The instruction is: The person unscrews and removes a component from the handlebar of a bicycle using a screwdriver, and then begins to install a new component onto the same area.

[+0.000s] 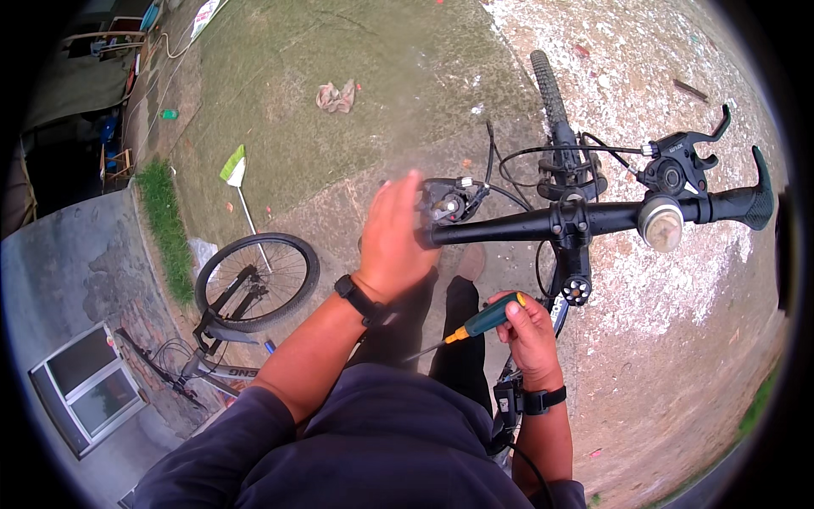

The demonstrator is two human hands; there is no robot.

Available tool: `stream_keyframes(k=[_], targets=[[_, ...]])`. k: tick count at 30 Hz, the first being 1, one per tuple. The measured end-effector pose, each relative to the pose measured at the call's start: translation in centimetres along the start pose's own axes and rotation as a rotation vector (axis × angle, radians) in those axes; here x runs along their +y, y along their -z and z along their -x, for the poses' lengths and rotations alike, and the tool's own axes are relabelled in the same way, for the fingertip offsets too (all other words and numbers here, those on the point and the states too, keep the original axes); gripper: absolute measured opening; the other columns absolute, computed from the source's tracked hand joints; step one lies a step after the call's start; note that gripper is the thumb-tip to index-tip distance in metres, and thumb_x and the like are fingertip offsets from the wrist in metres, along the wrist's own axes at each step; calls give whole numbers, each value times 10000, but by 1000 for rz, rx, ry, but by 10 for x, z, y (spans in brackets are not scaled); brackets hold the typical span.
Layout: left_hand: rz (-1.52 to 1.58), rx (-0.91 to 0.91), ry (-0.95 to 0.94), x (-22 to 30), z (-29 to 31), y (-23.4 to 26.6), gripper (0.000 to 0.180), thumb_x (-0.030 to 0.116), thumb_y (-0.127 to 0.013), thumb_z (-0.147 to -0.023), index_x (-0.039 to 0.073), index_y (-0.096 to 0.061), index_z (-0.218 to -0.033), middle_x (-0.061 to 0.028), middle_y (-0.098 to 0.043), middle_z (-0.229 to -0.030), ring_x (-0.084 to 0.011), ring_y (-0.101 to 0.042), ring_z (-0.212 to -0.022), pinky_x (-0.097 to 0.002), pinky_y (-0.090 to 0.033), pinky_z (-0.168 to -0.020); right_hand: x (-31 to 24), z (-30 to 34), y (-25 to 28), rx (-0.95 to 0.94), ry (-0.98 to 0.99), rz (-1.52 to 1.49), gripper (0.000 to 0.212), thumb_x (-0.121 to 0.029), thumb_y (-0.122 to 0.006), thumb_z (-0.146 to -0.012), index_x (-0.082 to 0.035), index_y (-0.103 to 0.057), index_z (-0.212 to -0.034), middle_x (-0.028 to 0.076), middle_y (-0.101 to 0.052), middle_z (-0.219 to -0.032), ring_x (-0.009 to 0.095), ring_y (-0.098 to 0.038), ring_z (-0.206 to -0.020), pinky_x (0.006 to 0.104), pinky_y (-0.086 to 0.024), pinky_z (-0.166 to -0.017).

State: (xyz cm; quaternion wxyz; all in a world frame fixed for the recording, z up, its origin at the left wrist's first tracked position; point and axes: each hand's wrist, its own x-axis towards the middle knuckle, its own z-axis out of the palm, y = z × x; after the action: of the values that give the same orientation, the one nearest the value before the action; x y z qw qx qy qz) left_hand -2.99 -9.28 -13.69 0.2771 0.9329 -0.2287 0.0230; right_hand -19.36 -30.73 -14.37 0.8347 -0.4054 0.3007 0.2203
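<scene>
My left hand (394, 233) is at the left end of a black bicycle handlebar (509, 227), its fingers stretched forward and partly smeared by motion. Whatever lies beneath its palm is hidden. Just beyond the fingers sits the left brake and shift lever unit (449, 204). Lower and to the right, my right hand (530, 335) is closed on a screwdriver (487, 320) with a green and yellow handle. Its thin shaft slants down to the left, near my legs. On the bar's right half are a round bell (660, 224), another brake lever unit (674, 165) and a black grip (746, 204).
Ahead is the bicycle's front tyre (551, 93). A second bicycle lies at the left with its wheel (257, 282) up, beside a broom (233, 165). A crumpled cloth (336, 97) is on the ground. A wall with a window (89, 390) borders the left.
</scene>
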Motion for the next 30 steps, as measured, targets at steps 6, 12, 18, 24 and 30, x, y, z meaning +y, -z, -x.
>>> stream_keyframes(k=[6,12,18,24,30], targets=[[-25,-28,3,7,-3,5,953,131,-895,-658,-31,-403,-1458,-228,-602,-1280,-432,-596,-1138,-482,-503,-994,0,0,-2,1,-4,6,311,-316,-651,-1003,-27,-712,-1099,-39,-599,-753,46,-493,-617,203,-374,-579],[25,-69,-16,7,1,11,1111,237,-994,-517,16,-409,-1435,-220,-552,-1373,-438,-533,-1286,-538,-390,-1135,-1,-1,-5,-10,-9,9,299,-300,-648,-1004,-24,-711,-1099,-36,-601,-750,47,-490,-613,205,-372,-574],[56,-16,25,11,15,5,1016,299,-999,-505,38,-470,-1332,-208,-509,-1425,-431,-472,-1366,-581,-330,-1167,-7,2,-9,-7,-14,47,299,-291,-641,-1006,-16,-702,-1110,-31,-599,-749,47,-483,-618,207,-368,-580],[136,62,39,10,28,1,911,371,-976,-563,38,-513,-1274,-196,-530,-1370,-431,-477,-1354,-593,-327,-1159,-15,5,-13,-6,1,60,319,-302,-633,-1008,-8,-696,-1116,-24,-603,-766,46,-473,-628,207,-366,-594],[158,133,68,5,25,1,799,418,-963,-595,47,-566,-1182,-173,-551,-1278,-434,-502,-1314,-595,-354,-1140,-14,2,-16,-9,-2,55,375,-349,-660,-994,4,-691,-1116,-16,-618,-783,48,-479,-628,205,-364,-584]])
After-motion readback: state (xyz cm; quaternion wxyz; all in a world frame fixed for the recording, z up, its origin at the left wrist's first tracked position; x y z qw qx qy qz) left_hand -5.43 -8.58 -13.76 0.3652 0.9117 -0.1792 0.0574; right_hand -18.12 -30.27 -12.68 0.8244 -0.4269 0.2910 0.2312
